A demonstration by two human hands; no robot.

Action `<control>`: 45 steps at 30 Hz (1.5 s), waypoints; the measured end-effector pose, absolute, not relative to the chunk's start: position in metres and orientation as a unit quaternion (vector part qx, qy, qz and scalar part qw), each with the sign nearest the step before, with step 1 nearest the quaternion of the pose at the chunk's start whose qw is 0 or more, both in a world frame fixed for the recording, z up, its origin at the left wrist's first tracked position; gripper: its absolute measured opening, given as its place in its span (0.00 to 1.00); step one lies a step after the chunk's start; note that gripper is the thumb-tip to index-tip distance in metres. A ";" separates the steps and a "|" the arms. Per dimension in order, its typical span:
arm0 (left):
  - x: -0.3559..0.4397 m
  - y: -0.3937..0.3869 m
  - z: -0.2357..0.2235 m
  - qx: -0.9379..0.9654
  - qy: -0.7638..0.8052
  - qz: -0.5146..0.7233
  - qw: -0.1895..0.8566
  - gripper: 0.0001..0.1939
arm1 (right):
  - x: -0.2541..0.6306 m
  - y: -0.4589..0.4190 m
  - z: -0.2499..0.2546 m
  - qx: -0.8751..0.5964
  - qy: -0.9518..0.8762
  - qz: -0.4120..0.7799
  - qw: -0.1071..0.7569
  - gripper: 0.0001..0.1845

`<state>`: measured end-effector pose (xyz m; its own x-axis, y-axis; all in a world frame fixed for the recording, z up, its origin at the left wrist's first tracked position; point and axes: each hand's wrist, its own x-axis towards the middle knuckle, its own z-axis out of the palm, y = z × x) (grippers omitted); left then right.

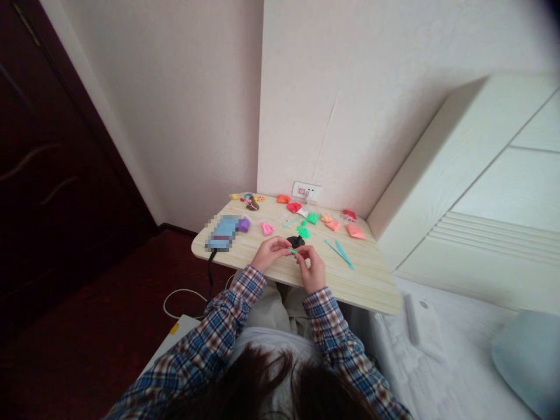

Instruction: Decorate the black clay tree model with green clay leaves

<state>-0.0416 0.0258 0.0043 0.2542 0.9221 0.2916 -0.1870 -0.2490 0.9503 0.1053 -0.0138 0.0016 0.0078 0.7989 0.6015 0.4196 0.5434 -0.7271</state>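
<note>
Between the fingertips of my left hand [272, 252] and my right hand [312, 269] is a small piece of bright green modelling clay [293, 251]. Both hands are closed in a pinch on it, above the front part of the table. Just behind them lies a black round object [296, 241], partly hidden by the fingers. A larger green clay shape [303, 231] sits above that black piece. To the right of my right hand, two thin blue modelling tools [343, 254] rest on the tabletop.
The light wooden table [367, 286] carries several coloured clay packets, among them a salmon one [355, 231], a pink one [266, 228] and a purple one [244, 224]. A brown clay figure [252, 203] stands back left. A phone [223, 233] lies left, and a wall socket [307, 191] is behind.
</note>
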 end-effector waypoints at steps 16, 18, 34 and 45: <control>-0.039 0.025 0.003 0.622 0.320 0.511 0.500 0.12 | 0.105 -0.011 -0.001 -0.464 -0.676 0.175 0.545 0.07; -0.039 0.026 0.002 0.625 0.321 0.512 0.494 0.11 | 0.105 -0.011 -0.001 -0.467 -0.677 0.173 0.542 0.07; -0.040 0.023 0.007 0.636 0.304 0.519 0.483 0.13 | 0.104 -0.013 0.004 -0.471 -0.720 0.160 0.483 0.13; -0.039 0.022 0.006 0.639 0.296 0.514 0.489 0.13 | 0.104 -0.015 0.007 -0.481 -0.725 0.153 0.469 0.16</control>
<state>-0.0392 0.0218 0.0056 0.2966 0.8817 0.3670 -0.1239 -0.3456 0.9302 0.1041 -0.0152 0.0074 -0.0982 0.8406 0.5328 0.5542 0.4908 -0.6722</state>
